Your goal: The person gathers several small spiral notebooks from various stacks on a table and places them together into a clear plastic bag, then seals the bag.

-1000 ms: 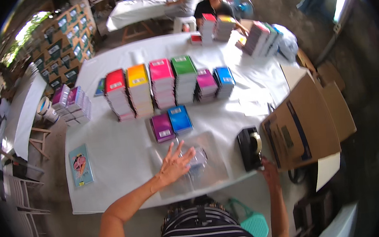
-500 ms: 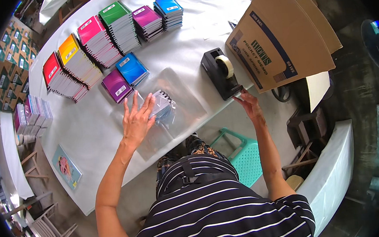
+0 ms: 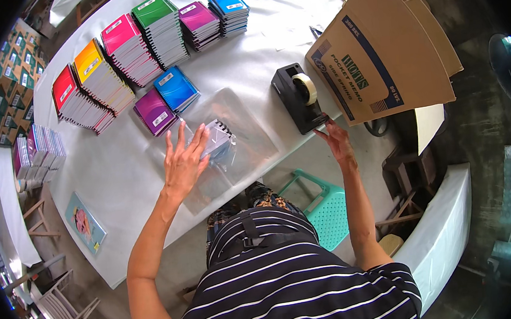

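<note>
My left hand point(image 3: 185, 162) lies with its fingers spread over a spiral notebook point(image 3: 221, 137) in clear plastic wrap, near the table's front edge. White pages and black coil rings show at the notebook's upper end; my hand hides part of the rest. Under and around it spreads a clear plastic sheet or bag point(image 3: 245, 109). To the right stands a black tape dispenser point(image 3: 291, 96) carrying a roll of clear tape point(image 3: 304, 89). At the dispenser's cutting end my right hand point(image 3: 337, 141) pinches with thumb and fingers, apparently on the tape's end, which is too small to see clearly.
Spiral notebook stacks in red, yellow point(image 3: 88, 63), pink, green point(image 3: 154, 10), purple and blue line the table's far side. Smaller purple point(image 3: 154, 112) and blue point(image 3: 176, 90) stacks sit closer. An open cardboard box point(image 3: 380, 60) stands at right, a green stool point(image 3: 326, 214) below the table edge.
The view has shifted slightly. Both hands keep nearly the same places, the left on the wrapped notebook and the right at the dispenser's cutting end.
</note>
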A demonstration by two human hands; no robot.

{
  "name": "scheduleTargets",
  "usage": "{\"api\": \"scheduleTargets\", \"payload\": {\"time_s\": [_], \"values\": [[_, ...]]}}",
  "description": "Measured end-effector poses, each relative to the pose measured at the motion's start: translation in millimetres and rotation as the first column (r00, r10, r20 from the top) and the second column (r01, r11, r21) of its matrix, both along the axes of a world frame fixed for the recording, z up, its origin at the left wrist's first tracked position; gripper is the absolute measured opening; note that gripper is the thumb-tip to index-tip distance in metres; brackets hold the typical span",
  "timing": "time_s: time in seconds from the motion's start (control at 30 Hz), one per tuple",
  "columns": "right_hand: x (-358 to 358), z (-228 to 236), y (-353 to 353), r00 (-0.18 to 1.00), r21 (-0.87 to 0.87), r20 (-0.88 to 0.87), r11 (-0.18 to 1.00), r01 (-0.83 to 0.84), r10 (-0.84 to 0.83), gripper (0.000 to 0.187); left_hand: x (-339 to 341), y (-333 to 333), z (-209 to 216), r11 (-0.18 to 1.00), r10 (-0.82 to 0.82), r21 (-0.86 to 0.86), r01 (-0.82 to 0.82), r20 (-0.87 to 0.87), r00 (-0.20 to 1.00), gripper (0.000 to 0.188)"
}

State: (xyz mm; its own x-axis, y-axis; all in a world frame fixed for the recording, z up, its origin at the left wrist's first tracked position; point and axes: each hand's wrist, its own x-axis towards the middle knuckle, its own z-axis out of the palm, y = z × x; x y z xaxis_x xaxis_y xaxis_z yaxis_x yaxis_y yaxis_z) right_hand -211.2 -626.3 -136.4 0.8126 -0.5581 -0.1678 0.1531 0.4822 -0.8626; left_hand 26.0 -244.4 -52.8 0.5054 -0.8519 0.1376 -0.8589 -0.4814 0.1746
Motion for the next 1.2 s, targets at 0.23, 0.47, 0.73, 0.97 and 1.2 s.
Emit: {"api": "scheduleTargets", "payload": {"time_s": [0.23, 0.47, 0.73, 0.97, 1.2], "values": [[0, 4, 7, 0.998, 0.048, 0.058, 0.998, 0.037, -0.040, 0.007, -2, -2, 5, 1.000, 0.004, 0.015, -0.004, -0.018, 1.000, 0.071], [-3, -18, -2, 0.977, -0.227, -0.193, 0.973, 0.043, -0.088, 0.013, -1, 5, 2, 1.000, 0.016, 0.007, -0.016, -0.009, 1.000, 0.070], [40, 54, 78, 0.772, -0.519, -0.579, 0.849, -0.102, -0.262, 0.019, -2, 9, 2, 0.999, 0.026, 0.024, -0.025, -0.034, 0.999, 0.066], [137, 102, 222, 0.891, 0.014, -0.376, 0.963, -0.268, 0.254, 0.029, -1, 5, -3, 1.000, 0.011, -0.011, -0.011, -0.017, 1.000, 0.067], [135, 62, 232, 0.843, -0.047, -0.507, 0.971, -0.235, 0.179, 0.032, -7, 4, -7, 0.999, 0.026, -0.019, -0.026, -0.018, 1.000, 0.065]]}}
